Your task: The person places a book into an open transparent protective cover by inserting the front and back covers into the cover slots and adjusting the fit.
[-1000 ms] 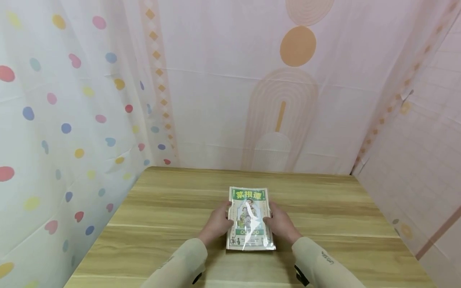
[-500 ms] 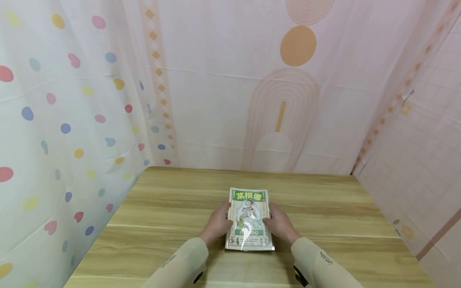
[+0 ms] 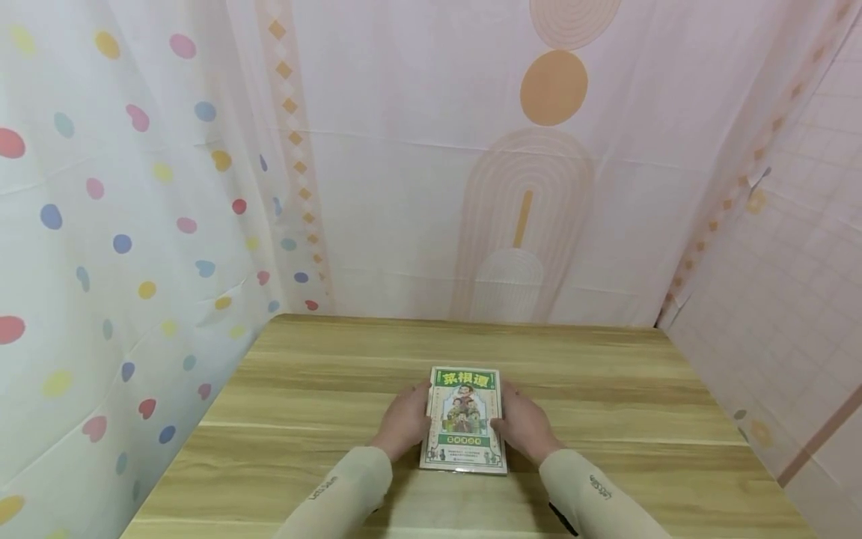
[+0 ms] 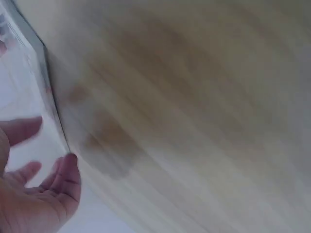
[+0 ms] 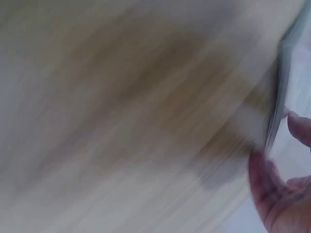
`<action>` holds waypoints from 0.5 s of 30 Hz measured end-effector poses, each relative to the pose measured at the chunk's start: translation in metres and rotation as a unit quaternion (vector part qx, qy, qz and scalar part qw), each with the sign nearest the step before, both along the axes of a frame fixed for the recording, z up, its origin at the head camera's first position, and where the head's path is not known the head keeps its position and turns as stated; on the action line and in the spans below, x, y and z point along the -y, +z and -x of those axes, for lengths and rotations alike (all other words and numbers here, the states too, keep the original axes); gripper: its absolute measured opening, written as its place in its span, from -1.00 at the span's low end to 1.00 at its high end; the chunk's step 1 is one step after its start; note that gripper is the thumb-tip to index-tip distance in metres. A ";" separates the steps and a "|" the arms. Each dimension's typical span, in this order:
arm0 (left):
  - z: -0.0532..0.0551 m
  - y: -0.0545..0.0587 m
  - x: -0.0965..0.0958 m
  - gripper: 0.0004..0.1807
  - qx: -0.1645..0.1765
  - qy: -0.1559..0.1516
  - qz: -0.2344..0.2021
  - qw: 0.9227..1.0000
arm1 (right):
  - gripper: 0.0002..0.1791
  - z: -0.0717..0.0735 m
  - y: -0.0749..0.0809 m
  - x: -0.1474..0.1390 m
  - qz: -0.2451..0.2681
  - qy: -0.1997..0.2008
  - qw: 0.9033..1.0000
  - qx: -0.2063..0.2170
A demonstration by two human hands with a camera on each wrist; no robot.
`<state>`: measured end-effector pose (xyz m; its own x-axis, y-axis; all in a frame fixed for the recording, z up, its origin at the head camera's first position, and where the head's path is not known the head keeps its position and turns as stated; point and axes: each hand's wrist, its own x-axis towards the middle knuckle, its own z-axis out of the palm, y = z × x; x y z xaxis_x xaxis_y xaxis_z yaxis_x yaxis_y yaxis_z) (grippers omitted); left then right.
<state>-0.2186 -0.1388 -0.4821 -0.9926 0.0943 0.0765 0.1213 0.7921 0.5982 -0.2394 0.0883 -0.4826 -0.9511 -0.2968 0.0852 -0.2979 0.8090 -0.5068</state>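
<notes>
A thin book (image 3: pixel 465 410) with a green-and-cream cover, drawn figures and yellow title characters is held between both hands, title end away from the person. The left hand (image 3: pixel 404 419) grips its left edge, thumb on the cover and fingers at the side. Opposite it, the right hand (image 3: pixel 528 423) grips the right edge the same way. In the left wrist view the book's edge (image 4: pixel 48 92) runs past the thumb and curled fingers. The right wrist view has the book's side (image 5: pixel 282 87) between thumb and fingertips, over the blurred tabletop.
The wood-grain table (image 3: pixel 303 389) spreads out on both sides of the book. A dotted curtain (image 3: pixel 135 262) hangs along the left, a patterned one (image 3: pixel 404 187) behind the far edge, and a pale checked one (image 3: pixel 774 299) on the right.
The book's far end has come lower in the head view and the bright glare on its cover has faded. Both hands have shifted slightly down, keeping their grip.
</notes>
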 end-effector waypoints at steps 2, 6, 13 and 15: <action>-0.002 0.001 0.005 -0.30 -0.002 -0.028 0.037 0.999 | -0.22 -0.001 0.001 -0.003 -0.045 0.024 0.999 -0.017; -0.006 0.002 0.014 -0.24 0.043 -0.103 0.077 0.991 | -0.33 -0.002 0.001 -0.008 -0.112 0.092 0.989 -0.009; -0.009 0.001 0.019 -0.22 0.089 -0.118 0.105 0.983 | -0.34 -0.002 -0.004 -0.009 -0.157 0.116 0.980 0.026; -0.009 0.000 0.019 -0.22 0.091 -0.113 0.108 0.983 | -0.34 -0.002 -0.005 -0.008 -0.153 0.116 0.981 0.028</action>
<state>-0.2100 -0.1580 -0.4823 -0.9396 0.3096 -0.1461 0.2167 0.8683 0.4462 -0.2375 0.0965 -0.4876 -0.8560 -0.5086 -0.0927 -0.4697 0.8401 -0.2714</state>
